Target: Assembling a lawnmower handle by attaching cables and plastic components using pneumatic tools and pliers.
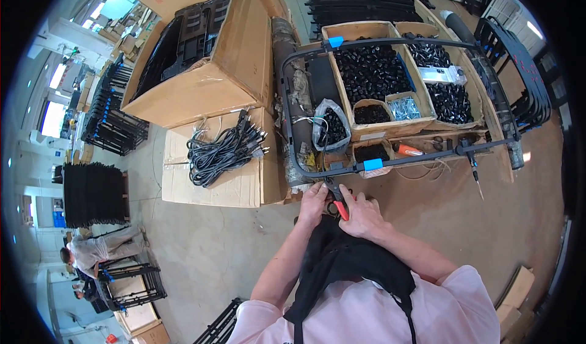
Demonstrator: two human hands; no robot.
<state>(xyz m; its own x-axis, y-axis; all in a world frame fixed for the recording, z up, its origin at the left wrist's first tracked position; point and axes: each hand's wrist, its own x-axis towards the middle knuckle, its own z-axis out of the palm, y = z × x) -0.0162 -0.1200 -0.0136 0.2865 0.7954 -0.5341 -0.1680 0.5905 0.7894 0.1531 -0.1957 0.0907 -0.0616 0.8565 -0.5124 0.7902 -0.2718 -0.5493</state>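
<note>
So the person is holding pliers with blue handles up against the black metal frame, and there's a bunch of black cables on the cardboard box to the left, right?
Almost. The pliers have red handles, not blue, as the head view shows. Blue is the colour of the clips on the black metal frame. The right hand holds the pliers beside the left hand, and the black cables do lie on the cardboard box to the left.

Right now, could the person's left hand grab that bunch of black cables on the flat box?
Probably yes. The left hand is at the frame's near corner, and the black cables lie uncovered on the flat box just to its left, with nothing between.
</note>
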